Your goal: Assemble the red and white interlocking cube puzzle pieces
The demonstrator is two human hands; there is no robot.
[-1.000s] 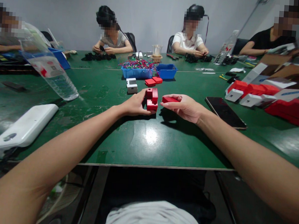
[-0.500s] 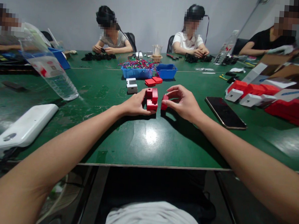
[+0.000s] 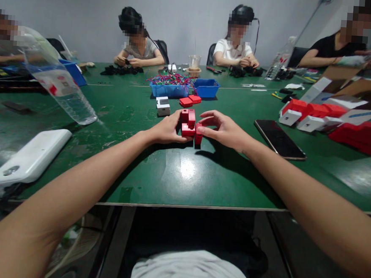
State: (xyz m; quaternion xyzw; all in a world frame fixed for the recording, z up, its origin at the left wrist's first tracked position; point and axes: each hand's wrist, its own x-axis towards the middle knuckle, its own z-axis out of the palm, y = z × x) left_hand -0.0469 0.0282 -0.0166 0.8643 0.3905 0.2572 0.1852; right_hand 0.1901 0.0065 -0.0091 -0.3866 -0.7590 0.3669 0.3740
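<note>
My left hand is closed around a small stack of red plastic blocks on the green table, thumb along the near side. Against the right side of the stack stands another red block, upright, pinched by the thumb and fingers of my right hand. Whether the two are joined or only touching, I cannot tell. Just beyond my hands lie white plastic blocks on the left and two flat red blocks.
A blue bin of coloured wires and a smaller blue bin stand farther back. To the right are a phone and red-and-white parts. On the left are a tilted-looking bottle and a white power bank. Several people work across the table.
My right hand has moved left and slightly nearer, bringing its red block against the stack. The left hand and its stack have stayed in place.
</note>
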